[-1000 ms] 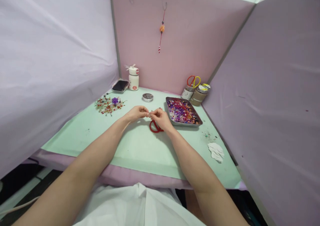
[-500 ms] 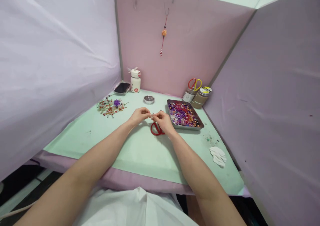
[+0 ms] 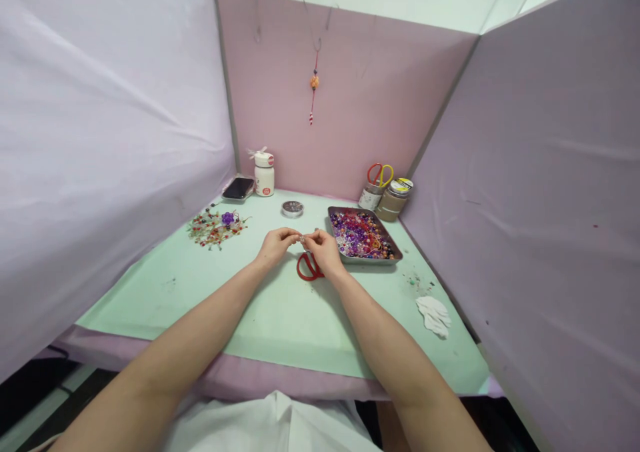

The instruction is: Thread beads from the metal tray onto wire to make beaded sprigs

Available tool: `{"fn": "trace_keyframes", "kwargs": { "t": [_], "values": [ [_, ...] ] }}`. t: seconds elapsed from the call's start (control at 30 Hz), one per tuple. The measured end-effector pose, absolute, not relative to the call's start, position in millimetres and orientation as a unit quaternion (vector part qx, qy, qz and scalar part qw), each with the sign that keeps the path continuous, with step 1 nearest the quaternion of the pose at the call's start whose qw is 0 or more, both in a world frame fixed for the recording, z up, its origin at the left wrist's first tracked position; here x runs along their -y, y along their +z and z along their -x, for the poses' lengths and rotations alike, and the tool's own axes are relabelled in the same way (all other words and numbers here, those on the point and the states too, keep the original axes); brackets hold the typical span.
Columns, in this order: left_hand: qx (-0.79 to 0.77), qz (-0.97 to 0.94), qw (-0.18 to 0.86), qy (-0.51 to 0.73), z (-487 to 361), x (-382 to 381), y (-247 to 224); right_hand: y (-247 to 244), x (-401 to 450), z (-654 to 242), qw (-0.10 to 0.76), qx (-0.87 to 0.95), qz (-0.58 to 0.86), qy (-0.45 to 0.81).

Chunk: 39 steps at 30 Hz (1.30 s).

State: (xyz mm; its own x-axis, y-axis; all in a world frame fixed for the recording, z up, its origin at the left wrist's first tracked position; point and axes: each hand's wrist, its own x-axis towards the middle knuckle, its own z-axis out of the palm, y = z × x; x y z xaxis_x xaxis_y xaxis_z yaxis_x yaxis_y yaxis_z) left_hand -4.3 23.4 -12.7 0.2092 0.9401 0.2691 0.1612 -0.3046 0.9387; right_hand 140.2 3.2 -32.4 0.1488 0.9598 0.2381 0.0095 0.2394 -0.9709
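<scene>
Over the middle of the table my left hand (image 3: 278, 245) and my right hand (image 3: 324, 249) meet fingertip to fingertip, both pinched. Between them is a tiny clear, shiny piece (image 3: 302, 239), perhaps a bead; its exact kind is too small to make out. Red-handled scissors (image 3: 306, 270) lie on the table just below my right hand, which partly covers them. To the right of that hand sits a metal tray (image 3: 373, 261) full of purple, clear, red and orange beads with red cord among them.
A pile of beaded strands (image 3: 213, 231) with a purple bead cluster lies left. Behind stand a round tin (image 3: 293, 209), phone (image 3: 239, 189), white bottle (image 3: 265, 177), scissors in a can (image 3: 371, 197) and a jar (image 3: 393, 202). A white cloth (image 3: 433, 316) lies right. A beaded pendant (image 3: 314, 82) hangs behind.
The camera view has tilted up slightly, so the whole scene sits lower and a little left. My hands stay pinched together at nearly the same place over the table.
</scene>
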Motion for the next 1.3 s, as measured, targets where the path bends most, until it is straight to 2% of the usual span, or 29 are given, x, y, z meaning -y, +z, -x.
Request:
{"fn": "trace_keyframes", "kwargs": {
  "t": [0.77, 1.3],
  "values": [
    [-0.405, -0.641, 0.407, 0.510, 3.9, -22.8, -13.8, -30.2, -1.3, -138.1, 0.603, 0.518, 0.458, 0.397],
    [-0.415, -0.769, 0.219, 0.434, 8.7, -17.5, -9.6, -31.3, -0.8, -138.5, 0.580, 0.544, 0.468, 0.385]
  ]
}}
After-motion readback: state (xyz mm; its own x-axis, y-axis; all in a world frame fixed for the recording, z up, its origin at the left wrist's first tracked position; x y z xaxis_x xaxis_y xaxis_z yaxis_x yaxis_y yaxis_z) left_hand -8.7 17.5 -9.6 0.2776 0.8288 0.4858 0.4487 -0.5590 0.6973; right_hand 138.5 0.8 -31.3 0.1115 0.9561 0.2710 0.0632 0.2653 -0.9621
